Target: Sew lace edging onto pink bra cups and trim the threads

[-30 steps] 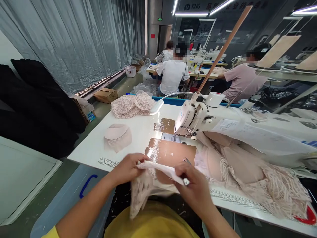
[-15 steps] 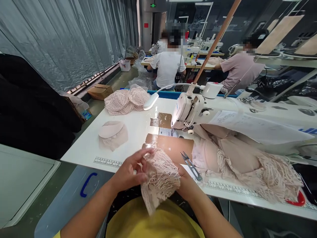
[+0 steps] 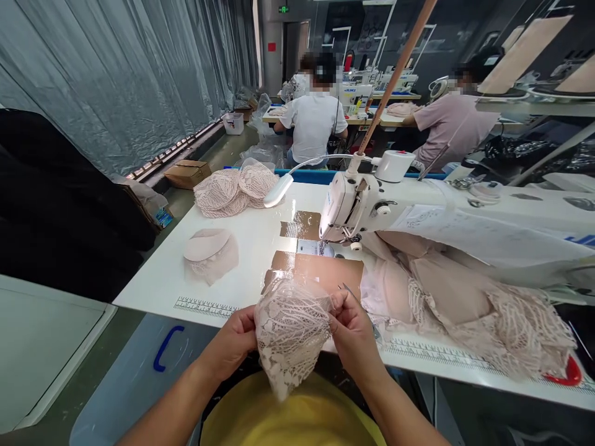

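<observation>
A beige lace piece [image 3: 292, 331], cup-like in shape, is stretched between my two hands at the table's front edge. My left hand [image 3: 239, 341] grips its left side, with the fingertips partly behind the lace. At the right edge, my right hand [image 3: 351, 325] pinches it between thumb and fingers. Thread snips [image 3: 344, 288] lie mostly hidden behind my right hand. Beyond the lace stands the white sewing machine [image 3: 344, 207], its needle area above a metal plate. Brown tape or card [image 3: 330, 272] covers the table in front of the needle.
Stacked lace cups [image 3: 227, 191] lie at the back left, near a white lamp [image 3: 277, 191]. A single sheer cup piece [image 3: 211, 254] lies on the left. Beige lace fabric [image 3: 465, 297] is heaped under the machine arm. Two people [image 3: 311, 127] [image 3: 450, 127] sit at machines ahead.
My left hand has lowered and closed on the lace's left side. My right hand has come up to the right edge. The lace is now spread wider and covers part of the snips' area.
</observation>
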### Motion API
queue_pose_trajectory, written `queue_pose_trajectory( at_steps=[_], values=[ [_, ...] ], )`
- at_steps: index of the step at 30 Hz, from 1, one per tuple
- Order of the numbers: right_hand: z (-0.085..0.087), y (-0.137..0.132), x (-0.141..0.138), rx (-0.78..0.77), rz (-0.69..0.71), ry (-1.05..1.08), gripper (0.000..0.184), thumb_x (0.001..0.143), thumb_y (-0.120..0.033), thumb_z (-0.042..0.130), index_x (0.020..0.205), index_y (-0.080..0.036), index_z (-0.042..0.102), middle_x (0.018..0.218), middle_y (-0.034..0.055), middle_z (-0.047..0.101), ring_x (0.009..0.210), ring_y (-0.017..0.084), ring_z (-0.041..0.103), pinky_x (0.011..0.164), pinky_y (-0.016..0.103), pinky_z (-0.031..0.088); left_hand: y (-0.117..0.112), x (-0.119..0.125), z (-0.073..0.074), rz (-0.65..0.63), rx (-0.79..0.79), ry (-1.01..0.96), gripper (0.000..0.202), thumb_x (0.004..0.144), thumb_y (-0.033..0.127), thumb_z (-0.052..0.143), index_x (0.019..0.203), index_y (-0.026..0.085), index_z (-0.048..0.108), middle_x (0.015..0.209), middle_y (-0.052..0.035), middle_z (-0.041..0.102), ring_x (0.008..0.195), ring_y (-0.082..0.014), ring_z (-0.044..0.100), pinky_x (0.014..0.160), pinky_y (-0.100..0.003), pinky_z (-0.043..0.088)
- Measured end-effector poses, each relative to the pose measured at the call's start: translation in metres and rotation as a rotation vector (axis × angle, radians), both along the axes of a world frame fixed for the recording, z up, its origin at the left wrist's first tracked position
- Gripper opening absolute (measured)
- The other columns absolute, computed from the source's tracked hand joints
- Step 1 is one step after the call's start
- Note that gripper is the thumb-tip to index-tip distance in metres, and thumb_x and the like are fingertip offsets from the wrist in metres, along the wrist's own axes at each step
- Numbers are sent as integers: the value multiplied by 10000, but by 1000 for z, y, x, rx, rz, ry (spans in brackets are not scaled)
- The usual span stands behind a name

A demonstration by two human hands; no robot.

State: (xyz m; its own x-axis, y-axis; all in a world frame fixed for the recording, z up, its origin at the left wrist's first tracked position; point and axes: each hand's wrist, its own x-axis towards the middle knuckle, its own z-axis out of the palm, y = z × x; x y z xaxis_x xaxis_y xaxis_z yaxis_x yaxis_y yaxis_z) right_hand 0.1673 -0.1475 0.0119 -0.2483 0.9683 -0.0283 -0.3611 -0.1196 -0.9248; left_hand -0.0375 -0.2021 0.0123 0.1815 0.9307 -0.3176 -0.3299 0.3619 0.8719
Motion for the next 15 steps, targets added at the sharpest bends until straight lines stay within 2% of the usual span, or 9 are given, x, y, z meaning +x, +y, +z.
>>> queue_pose_trajectory(
  at_steps=[1, 3, 5, 7, 10, 13, 15],
  values=[
    [0, 0, 0, 0, -25, -18, 417, 649, -372, 800, 721, -230, 414, 626, -67, 419, 542, 92, 356, 496, 196, 335, -2, 2, 0, 18, -13, -41, 130, 692, 190, 681, 814, 156, 651, 761, -30, 658, 713, -160, 600, 688, -263, 476],
    [2, 0, -1, -4, -74, -65, 410, 634, -350, 814, 722, -228, 432, 635, -66, 421, 547, 93, 364, 496, 196, 329, -5, 6, 0, 62, 10, -138, 272, 717, 208, 628, 988, 187, 641, 882, -43, 670, 777, -175, 613, 710, -281, 492],
    [3, 0, -4, -5, -103, -110, 381, 651, -359, 802, 723, -227, 451, 640, -62, 431, 552, 97, 378, 507, 203, 337, -7, 14, 1, 112, 69, -165, 484, 767, 259, 610, 1243, 239, 526, 1102, -66, 640, 948, -212, 612, 816, -330, 501],
    [3, 0, -7, 9, -90, -150, 345, 686, -401, 769, 715, -226, 472, 636, -52, 452, 557, 107, 398, 515, 216, 347, -8, 23, 2, 154, 115, -97, 599, 808, 311, 631, 1362, 259, 407, 1236, -81, 587, 1077, -232, 581, 908, -355, 480],
    [0, -2, -9, 87, 1, -237, 288, 777, -469, 670, 715, -214, 551, 664, -17, 510, 607, 133, 445, 563, 246, 377, -6, 37, 3, 215, 123, -36, 526, 856, 373, 614, 1330, 218, 445, 1188, -94, 623, 1058, -233, 602, 904, -348, 489],
    [-5, -5, -6, 102, 126, -254, 417, 888, -553, 461, 706, -208, 610, 643, -2, 506, 596, 143, 430, 569, 266, 373, 0, 43, 3, 353, 105, -30, 433, 882, 447, 565, 1233, 196, 522, 1024, -67, 685, 921, -214, 650, 787, -318, 527],
    [-8, -8, -4, 92, 214, -237, 420, 890, -556, 454, 732, -210, 631, 645, -3, 508, 609, 150, 441, 583, 272, 381, 3, 42, 3, 440, 108, 8, 408, 876, 477, 563, 1166, 190, 561, 942, -44, 700, 867, -204, 657, 738, -297, 531]
  ],
)
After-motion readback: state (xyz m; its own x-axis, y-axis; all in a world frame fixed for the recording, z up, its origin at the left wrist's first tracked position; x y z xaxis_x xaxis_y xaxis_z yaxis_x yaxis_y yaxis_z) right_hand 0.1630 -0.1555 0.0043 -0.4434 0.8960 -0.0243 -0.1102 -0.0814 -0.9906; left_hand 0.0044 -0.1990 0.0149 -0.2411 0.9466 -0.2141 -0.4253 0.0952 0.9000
